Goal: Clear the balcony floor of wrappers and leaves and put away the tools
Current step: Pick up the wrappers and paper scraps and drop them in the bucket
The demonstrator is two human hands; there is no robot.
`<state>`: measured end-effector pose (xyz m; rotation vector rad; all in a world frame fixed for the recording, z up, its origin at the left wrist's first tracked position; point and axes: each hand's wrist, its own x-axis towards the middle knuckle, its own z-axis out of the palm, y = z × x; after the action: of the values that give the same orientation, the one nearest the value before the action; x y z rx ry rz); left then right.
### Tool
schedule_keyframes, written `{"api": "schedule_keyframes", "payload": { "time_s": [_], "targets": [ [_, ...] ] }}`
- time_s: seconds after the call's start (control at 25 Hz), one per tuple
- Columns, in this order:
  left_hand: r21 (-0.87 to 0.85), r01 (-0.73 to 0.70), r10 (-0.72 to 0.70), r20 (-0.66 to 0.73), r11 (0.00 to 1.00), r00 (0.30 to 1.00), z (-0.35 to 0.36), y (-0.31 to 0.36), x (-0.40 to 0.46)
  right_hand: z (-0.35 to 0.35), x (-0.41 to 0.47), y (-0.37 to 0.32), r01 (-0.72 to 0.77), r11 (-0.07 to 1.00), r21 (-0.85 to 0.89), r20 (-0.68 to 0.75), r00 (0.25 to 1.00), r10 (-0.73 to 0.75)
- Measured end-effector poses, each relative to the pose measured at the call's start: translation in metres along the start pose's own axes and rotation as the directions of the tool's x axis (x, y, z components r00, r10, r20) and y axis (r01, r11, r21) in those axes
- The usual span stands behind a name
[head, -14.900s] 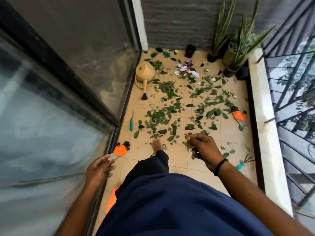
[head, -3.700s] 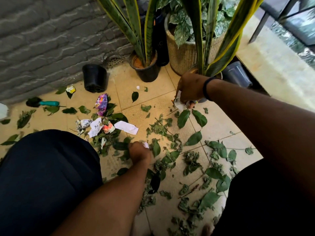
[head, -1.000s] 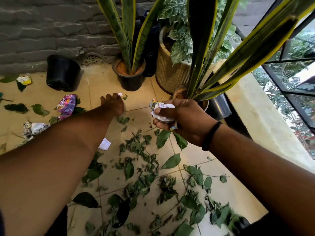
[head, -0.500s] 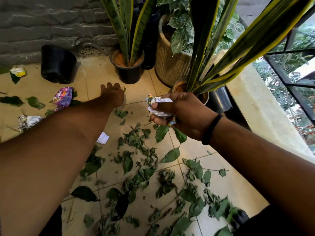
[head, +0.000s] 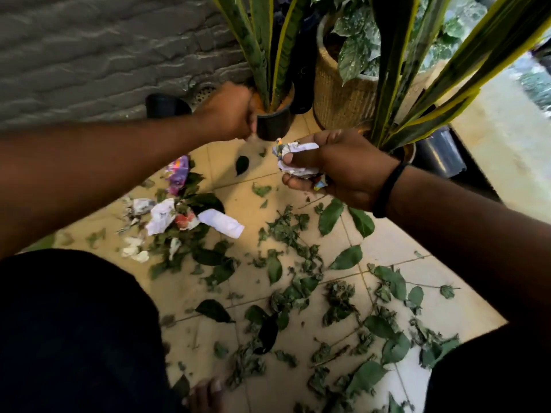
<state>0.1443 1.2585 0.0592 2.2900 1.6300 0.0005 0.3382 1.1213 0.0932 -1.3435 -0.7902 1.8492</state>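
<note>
**Balcony floor, head view: wrappers in hand, litter on tiles**

- Right hand (head: pixel 337 168): fingers curled round a wad of crumpled wrappers (head: pixel 293 159), held above the floor.
- Left hand (head: pixel 229 113): raised beside the black plant pot (head: pixel 272 126), fingers curled; a small pale scrap shows at the fingertips, though blur leaves the grip unclear.
- Loose wrappers (head: pixel 179 216): clustered on the tiled floor (head: pixel 387 242), below the left forearm, a purple one (head: pixel 178 174) at the cluster's far end.
- Leaves (head: pixel 298 287): scattered across the tiles.
</note>
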Motion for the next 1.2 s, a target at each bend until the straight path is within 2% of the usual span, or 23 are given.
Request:
{"api": "schedule_keyframes", "payload": {
  "time_s": [0.08, 0.2, 0.28, 0.4, 0.56, 0.64, 0.72, 0.8, 0.84, 1.0, 1.2],
  "targets": [
    [-0.136, -0.021, 0.028, 0.051, 0.99, 0.998, -0.029, 0.011, -0.039, 0.011, 0.003, -0.001, 0.015, 1.0, 0.016, 0.032, 0.999, -0.016],
    [-0.362, 0.034, -0.005, 0.08, 0.932, 0.997, -0.051, -0.006, -0.082, 0.019, 0.009, 0.001, 0.025, 1.0, -0.013, 0.032, 0.999, -0.024],
    [-0.432, 0.116, -0.033, 0.196, 0.894, 0.98, -0.051, -0.035, -0.101, 0.02, 0.011, 0.005, 0.04, 0.997, -0.065, 0.019, 0.999, -0.039],
    [-0.524, 0.276, -0.082, 0.362, 0.806, 0.929, -0.035, -0.065, -0.107, 0.023, 0.006, 0.026, 0.058, 0.967, -0.25, 0.027, 0.998, -0.053],
    [-0.594, 0.286, -0.001, 0.433, 0.752, 0.902, -0.009, -0.064, -0.092, 0.033, -0.008, 0.046, 0.042, 0.928, -0.371, 0.064, 0.998, -0.019],
    [-0.514, 0.386, -0.093, 0.507, 0.766, 0.857, 0.024, -0.082, -0.091, 0.042, -0.012, 0.044, 0.028, 0.93, -0.367, 0.076, 0.997, 0.0],
    [-0.379, 0.554, -0.293, 0.56, 0.741, 0.775, 0.066, -0.112, -0.101, 0.049, -0.016, 0.04, 0.03, 0.936, -0.352, 0.088, 0.996, 0.001],
    [-0.237, 0.638, -0.441, 0.548, 0.733, 0.711, 0.098, -0.138, -0.116, 0.057, -0.017, 0.039, 0.039, 0.935, -0.353, 0.104, 0.995, -0.002],
    [-0.163, 0.626, -0.481, 0.503, 0.763, 0.718, 0.105, -0.147, -0.122, 0.06, -0.017, 0.04, 0.042, 0.933, -0.358, 0.116, 0.993, -0.001],
    [0.093, 0.47, -0.467, 0.391, 0.878, 0.794, 0.115, -0.178, -0.132, 0.068, -0.015, 0.047, 0.015, 0.941, -0.338, 0.183, 0.982, 0.05],
    [0.046, 0.53, -0.483, 0.484, 0.847, 0.73, 0.126, -0.172, -0.143, 0.065, -0.009, 0.051, -0.013, 0.946, -0.324, 0.187, 0.979, 0.077]
  ]
}}
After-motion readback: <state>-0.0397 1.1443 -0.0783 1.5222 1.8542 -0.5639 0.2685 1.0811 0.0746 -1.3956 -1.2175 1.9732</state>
